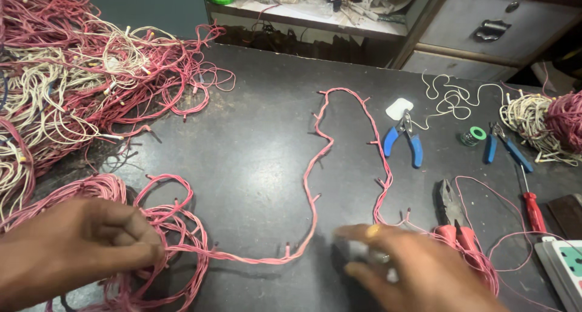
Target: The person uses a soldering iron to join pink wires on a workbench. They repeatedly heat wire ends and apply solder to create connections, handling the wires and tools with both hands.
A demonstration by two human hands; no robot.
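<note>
The left hand [79,251] rests at the lower left of a dark table [254,160], its grip closed around a bunch of twisted pink wire [312,184] where a loose coil of the same wire [163,239] lies beneath and beside it. The right hand [418,269] is at the lower centre right, blurred, fingers curled around a small pale object [357,249] that cannot be made out; how firm that grip is cannot be told.

From the left hand the pink wire runs right along the table, climbs in a tall narrow loop toward the far edge, and comes back down to the right hand. Short stubs stick out along its length. This stretch lies flat and untangled, while the coil by the left hand and a further pink bundle under the right hand are loosely gathered, so by the look of it only part of the strand is laid out and much wire remains bunched.

Just beside the right hand lie red-handled pliers [451,218], touching the pink bundle. Further out are blue-handled cutters [403,141], a small green spool [473,135], a second blue-handled tool [506,148] and a red-handled screwdriver [531,204]. A thin white wire [451,97] squiggles nearby. A large heap of pink and cream wires [73,87] fills the far left, and a smaller bundle [545,121] sits at the far right. Grey drawers [491,27] stand behind.
</note>
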